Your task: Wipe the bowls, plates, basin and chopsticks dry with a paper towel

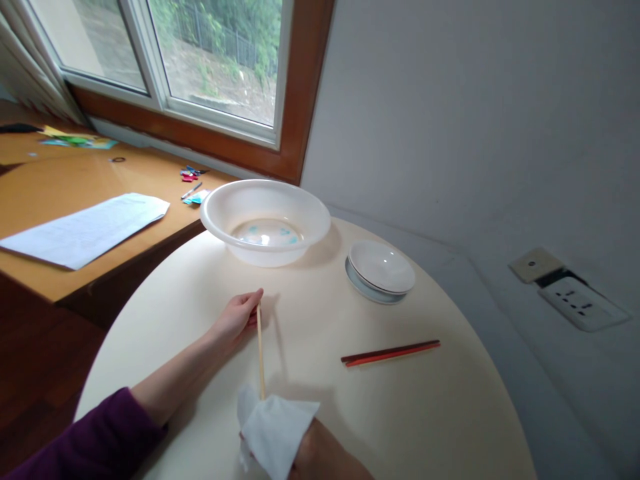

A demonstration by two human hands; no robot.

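Note:
Pinched in my left hand (243,315) is the far end of a light wooden chopstick (261,353), held over the round table (200,393). My right hand (317,450) grips a white cloth or tissue (280,427), which is wrapped about the near end of the chopstick. The cloth hides that end and most of my right fingers. To the right, dark and red chopsticks (390,352) lie side by side on the table, apart from both hands.
A white plastic basin (265,250) stands at the table's far side. Right of it sit stacked white dishes (383,267). A wooden desk (115,180) with a large paper sheet (90,227) adjoins at left. A wall with a socket (575,303) borders the right.

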